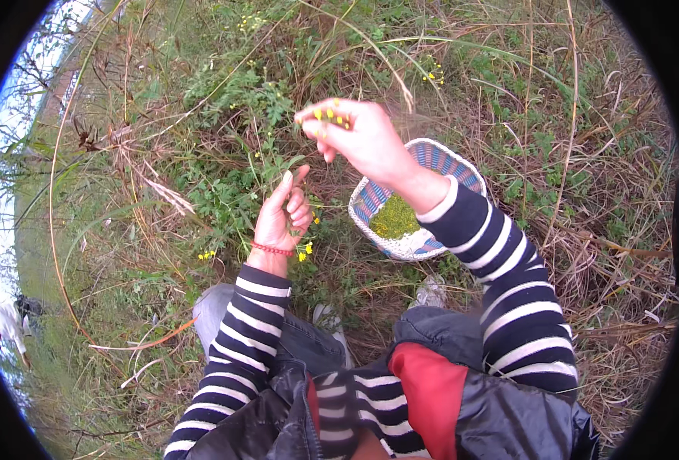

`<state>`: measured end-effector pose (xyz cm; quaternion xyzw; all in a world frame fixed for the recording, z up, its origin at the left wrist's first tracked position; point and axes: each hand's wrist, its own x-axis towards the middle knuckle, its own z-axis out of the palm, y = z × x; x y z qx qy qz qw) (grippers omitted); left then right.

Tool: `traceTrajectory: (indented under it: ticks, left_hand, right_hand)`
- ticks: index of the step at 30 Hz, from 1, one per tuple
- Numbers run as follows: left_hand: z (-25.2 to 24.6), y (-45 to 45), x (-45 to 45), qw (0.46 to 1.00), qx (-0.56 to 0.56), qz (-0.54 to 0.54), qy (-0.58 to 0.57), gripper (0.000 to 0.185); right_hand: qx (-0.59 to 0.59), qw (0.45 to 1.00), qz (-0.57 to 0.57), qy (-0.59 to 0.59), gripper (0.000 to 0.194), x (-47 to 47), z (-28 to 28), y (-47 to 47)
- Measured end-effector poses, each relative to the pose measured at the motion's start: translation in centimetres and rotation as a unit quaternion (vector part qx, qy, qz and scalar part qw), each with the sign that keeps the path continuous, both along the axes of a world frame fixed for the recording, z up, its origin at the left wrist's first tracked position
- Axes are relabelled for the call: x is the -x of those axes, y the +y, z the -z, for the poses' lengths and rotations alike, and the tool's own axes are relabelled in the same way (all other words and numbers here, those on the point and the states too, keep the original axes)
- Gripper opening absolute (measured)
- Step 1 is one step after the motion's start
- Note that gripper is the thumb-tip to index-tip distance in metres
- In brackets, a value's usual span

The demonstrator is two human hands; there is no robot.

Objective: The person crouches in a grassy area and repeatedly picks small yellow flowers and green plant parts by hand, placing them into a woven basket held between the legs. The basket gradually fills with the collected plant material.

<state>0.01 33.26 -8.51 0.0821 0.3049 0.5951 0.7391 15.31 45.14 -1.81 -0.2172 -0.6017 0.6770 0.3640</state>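
Observation:
My right hand (359, 135) is raised at the upper middle, its fingers closed around several small yellow flower heads (330, 115). Lower and to its left, my left hand (284, 215), with a red bead bracelet at the wrist, has its fingers curled around thin green stems, with yellow flowers (305, 251) hanging beside the wrist. A woven basket (368, 233) with a white rim and blue and pink sides stands on the grass, partly hidden by my right forearm. Small yellow-green flower heads (395, 217) lie in it.
Leafy green plants (224, 195) grow around my left hand among dry grass (604, 172). Long grass blades arch over the scene. Yellow flowers (433, 76) show beyond the basket. My shoes (330, 322) are below it. A person (8, 325) in light clothing is at the far left.

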Motion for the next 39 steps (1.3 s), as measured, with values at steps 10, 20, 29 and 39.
traceTrajectory:
  ticks: [10,20,29,39]
  left_hand:
    - [0.0,1.5,-1.9,0.994,0.031,-0.065,0.084,0.021]
    - [-0.2,1.2,-1.2,0.974,0.07,-0.094,0.192,0.023]
    - [-0.1,1.3,-1.2,0.977,0.073,-0.089,0.181,0.023]
    - [1.1,1.3,-0.2,0.97,0.061,-0.119,0.202,0.026]
  right_hand:
    - [0.154,0.984,-0.083,-0.018,0.015,-1.4,6.3,-4.8]
    - [-0.049,0.994,0.013,-0.094,0.014,-2.3,5.9,-3.8]
    - [-0.127,0.983,0.0,-0.136,0.014,-2.7,5.0,-3.2]
    - [-0.19,0.945,0.002,-0.267,0.017,-7.8,5.9,-3.0]
